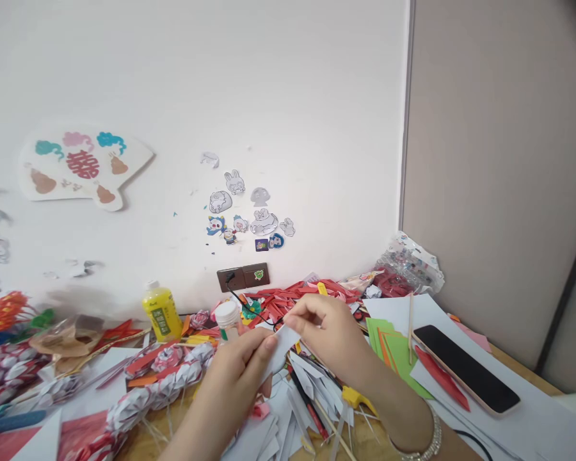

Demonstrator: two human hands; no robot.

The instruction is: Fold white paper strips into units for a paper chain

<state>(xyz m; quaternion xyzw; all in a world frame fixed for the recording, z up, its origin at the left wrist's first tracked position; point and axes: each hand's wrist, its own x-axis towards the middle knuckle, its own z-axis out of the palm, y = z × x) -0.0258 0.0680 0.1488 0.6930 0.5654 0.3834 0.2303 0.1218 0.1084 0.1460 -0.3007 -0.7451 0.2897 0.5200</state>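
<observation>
Between both hands a small piece of white paper (283, 346) is held up above the cluttered table. My left hand (242, 365) grips its lower left part, thumb on top and fingers behind. Pinched at the paper's upper corner are the thumb and forefinger of my right hand (324, 330). Below the hands lie many cut white paper strips (278, 416), with a dark red pencil (310, 403) among them. Just behind my left hand stands a small jar with a white lid (227, 315). Yellow-handled scissors (358, 400) lie partly under my right forearm.
A yellow bottle (160, 312) stands by the wall. Red paper strips (288, 296) heap behind the hands. To the right are a phone (465, 368), green paper (398, 352) and white sheets. A folded red-and-white paper chain (144, 400) lies left. A cable runs from the wall socket (243, 276).
</observation>
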